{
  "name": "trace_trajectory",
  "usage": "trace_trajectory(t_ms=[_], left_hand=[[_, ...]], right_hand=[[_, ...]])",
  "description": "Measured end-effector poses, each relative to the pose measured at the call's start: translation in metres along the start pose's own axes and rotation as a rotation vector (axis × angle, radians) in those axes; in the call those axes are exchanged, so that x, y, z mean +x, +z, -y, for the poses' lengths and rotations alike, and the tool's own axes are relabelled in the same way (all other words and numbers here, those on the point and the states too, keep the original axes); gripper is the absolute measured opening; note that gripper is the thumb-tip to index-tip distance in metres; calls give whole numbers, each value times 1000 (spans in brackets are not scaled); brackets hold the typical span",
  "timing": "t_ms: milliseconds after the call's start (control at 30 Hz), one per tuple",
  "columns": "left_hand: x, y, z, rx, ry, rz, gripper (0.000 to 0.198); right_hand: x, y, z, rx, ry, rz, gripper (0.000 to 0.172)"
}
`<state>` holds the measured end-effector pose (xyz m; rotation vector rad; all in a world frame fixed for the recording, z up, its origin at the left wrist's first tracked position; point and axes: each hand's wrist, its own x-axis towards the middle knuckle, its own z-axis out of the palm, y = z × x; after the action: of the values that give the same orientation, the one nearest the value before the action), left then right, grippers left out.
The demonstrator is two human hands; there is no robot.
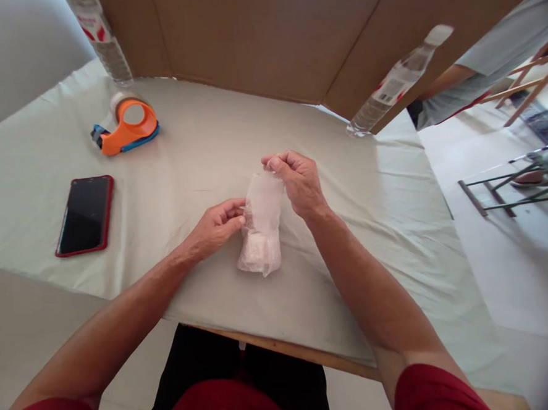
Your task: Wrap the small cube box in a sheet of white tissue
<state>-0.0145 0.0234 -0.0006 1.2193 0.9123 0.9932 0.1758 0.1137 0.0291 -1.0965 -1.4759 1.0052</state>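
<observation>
A small translucent white packet (262, 221), which looks wrapped in plastic film or bubble wrap, lies on the cloth-covered table in front of me. Its lower end is bulkier and crumpled, and what is inside cannot be made out. My left hand (220, 224) is closed at the packet's left edge, with thumb and fingers on the plastic. At the top right corner, my right hand (298, 180) pinches the wrapping between thumb and fingers.
Left on the table (196, 142) are a red-cased phone (85, 214) and an orange tape dispenser (128, 130). Two water bottles (106, 45) (399, 83) stand before a cardboard panel (254, 39). Beyond the right edge are a person's arm (447, 83) and a folding stool (514, 184).
</observation>
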Motion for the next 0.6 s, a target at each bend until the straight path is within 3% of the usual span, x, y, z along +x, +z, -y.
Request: trace_trajectory(t_ms=[167, 200, 300, 367, 467, 600], left_hand=[[3, 5, -5, -17, -105, -61, 23], [3, 6, -7, -27, -110, -79, 22], [3, 7, -8, -51, -109, -123, 20], [2, 6, -6, -79, -102, -146, 19], [3, 5, 0, -169, -102, -142, 22], [7, 4, 4, -307, -104, -144, 27]], right_hand=[[-27, -15, 10, -87, -104, -235, 22], [-38, -17, 14, -114, -113, -228, 22], [-73, -13, 21, -320, -60, 30, 27], [-90, -3, 20, -455, -33, 113, 34], [-98, 10, 11, -538, -3, 81, 43], [-90, 5, -3, -295, 90, 42, 17]])
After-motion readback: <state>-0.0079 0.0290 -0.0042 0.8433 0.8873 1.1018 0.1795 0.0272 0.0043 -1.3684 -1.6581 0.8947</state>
